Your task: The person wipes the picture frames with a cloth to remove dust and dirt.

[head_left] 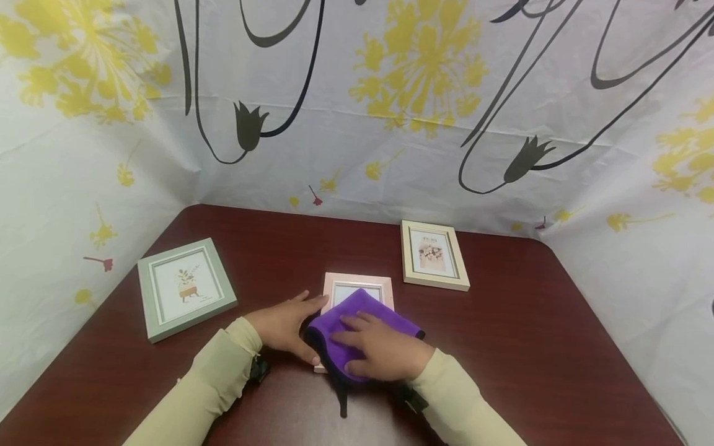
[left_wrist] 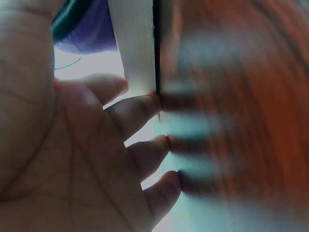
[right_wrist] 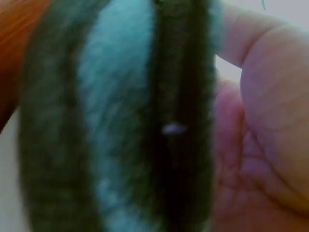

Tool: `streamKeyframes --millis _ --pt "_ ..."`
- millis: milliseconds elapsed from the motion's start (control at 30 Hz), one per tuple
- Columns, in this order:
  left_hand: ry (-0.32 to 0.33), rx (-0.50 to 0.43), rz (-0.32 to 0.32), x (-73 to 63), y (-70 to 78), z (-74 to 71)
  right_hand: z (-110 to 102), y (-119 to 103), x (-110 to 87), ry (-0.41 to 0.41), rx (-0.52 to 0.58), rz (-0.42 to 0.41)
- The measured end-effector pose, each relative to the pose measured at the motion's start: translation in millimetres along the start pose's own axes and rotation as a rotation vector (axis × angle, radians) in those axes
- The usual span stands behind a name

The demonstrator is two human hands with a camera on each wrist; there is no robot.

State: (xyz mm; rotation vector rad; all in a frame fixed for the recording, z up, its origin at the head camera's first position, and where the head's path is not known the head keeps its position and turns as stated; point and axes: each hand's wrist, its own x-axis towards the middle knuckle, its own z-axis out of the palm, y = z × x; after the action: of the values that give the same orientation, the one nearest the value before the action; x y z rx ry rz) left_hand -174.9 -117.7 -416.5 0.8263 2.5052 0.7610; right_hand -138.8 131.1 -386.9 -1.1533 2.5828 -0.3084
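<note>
A pink picture frame [head_left: 358, 278] lies flat near the middle of the table, mostly covered by a purple cloth [head_left: 359, 303] with a black edge and a small loop. My right hand [head_left: 385, 350] rests on this cloth with its fingers spread, pressing it over the frame. Beside the frame's left edge is my left hand [head_left: 284, 325], thumb and fingers stretched apart. In the left wrist view, its fingertips reach the frame's side [left_wrist: 137, 43] and the table. The right wrist view is filled largely by the folded cloth [right_wrist: 116, 96], with part of the palm behind it.
To the left lies a green picture frame [head_left: 146, 297] with a potted-plant print. A cream frame [head_left: 408, 254] with a floral print sits at the back right. White patterned sheeting [head_left: 334, 148] walls the dark red table [head_left: 530, 347] at the back and sides.
</note>
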Motion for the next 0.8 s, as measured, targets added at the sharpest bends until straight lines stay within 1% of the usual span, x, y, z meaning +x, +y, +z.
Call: streamKeyframes --millis 167,267,367,467,533,633,700,800 --pt "0.01 0.013 0.003 0.2 0.5 -0.5 -1.5 11.9 0.8 0.034 0.009 0.125" --pt "0.012 0.023 -0.001 0.3 0.9 -0.5 -3.3 16.6 -0.7 0.061 -0.007 0.157" --pt "0.011 0.027 -0.005 0.8 1.4 -0.6 -3.6 17.5 -2.1 0.061 -0.009 0.15" --pt "0.013 0.022 0.0 1.2 2.2 -0.7 -3.6 13.6 -3.0 0.032 0.016 0.142" --pt "0.012 0.018 0.003 1.3 2.3 -0.5 -3.6 8.7 -3.5 0.005 0.031 0.127" --pt "0.009 0.014 -0.001 0.9 2.4 -0.3 -3.5 0.2 -3.9 -0.025 0.043 0.079" --pt "0.008 0.017 -0.004 0.9 1.8 0.3 -3.2 -4.1 -4.0 -0.032 0.04 0.053" --pt "0.007 0.012 -0.005 0.8 1.8 0.6 -2.5 -5.8 -3.9 -0.028 0.035 0.046"
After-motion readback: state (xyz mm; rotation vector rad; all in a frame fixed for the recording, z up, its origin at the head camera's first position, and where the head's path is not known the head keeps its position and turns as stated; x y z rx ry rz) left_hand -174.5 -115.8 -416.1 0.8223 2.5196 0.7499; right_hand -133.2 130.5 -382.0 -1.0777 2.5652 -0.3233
